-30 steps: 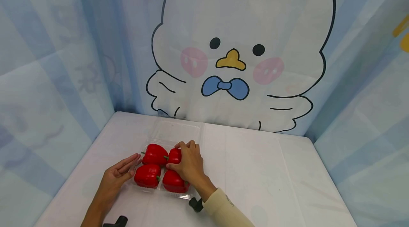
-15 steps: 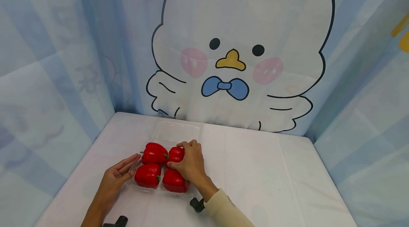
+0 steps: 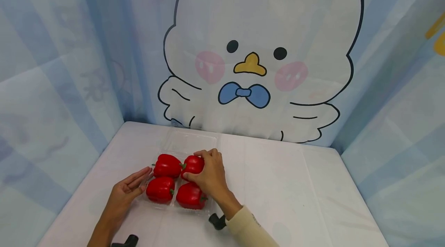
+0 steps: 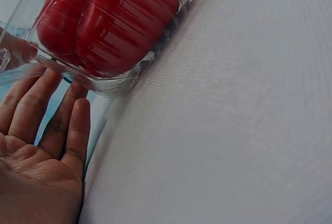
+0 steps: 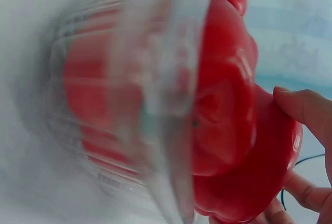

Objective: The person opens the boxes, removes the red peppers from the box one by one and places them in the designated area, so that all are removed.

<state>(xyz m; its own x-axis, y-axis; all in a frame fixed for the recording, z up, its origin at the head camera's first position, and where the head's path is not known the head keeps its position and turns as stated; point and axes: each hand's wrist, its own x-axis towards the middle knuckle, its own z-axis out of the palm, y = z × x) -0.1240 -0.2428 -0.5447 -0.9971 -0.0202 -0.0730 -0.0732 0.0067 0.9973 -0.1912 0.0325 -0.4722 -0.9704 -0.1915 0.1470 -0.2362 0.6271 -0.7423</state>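
Observation:
My right hand point(image 3: 213, 175) grips the red bell pepper point(image 3: 193, 164) at the back right of a clear plastic clamshell box point(image 3: 189, 142). In the right wrist view, thumb and fingers hold this bell pepper point(image 5: 275, 146) from opposite sides, above the box wall. Other red bell peppers lie in the box: one at the back left point(image 3: 167, 166), one at the front left point(image 3: 160, 190) and one at the front right point(image 3: 191, 196). Against the box's left side, my left hand point(image 3: 122, 197) rests with straight fingers, touching the rim, as the left wrist view confirms.
The box stands on a white-covered table point(image 3: 278, 189), its lid folded back toward the rear curtain point(image 3: 257, 119). Blue and white curtains surround the table on its sides. Black wrist camera parts point(image 3: 217, 222) show near both forearms.
My right hand has moved slightly up and right with the back-right bell pepper, which now shows more fully. The left hand stays at the box's left side.

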